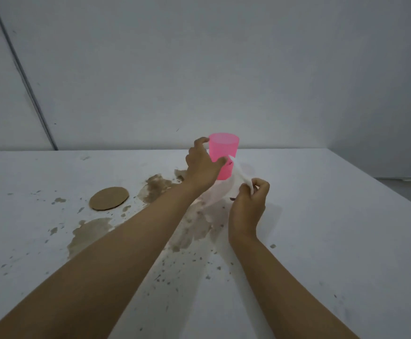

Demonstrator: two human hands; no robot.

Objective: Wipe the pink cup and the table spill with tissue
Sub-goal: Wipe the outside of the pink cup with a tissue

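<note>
Standing upright, pink cup (224,152)

The cup (224,152) looks like translucent, smooth pink plastic, the tissue (240,173) thin soft white paper, the disc (109,198) at its 8 o'clock matt brown cardboard, the table (334,228) matt white, stained by the brown spill (89,234)

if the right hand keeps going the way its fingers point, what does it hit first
Probably the pink cup. The right hand points up and left along the tissue it pinches, which already reaches the cup's side; depth is uncertain.
</note>
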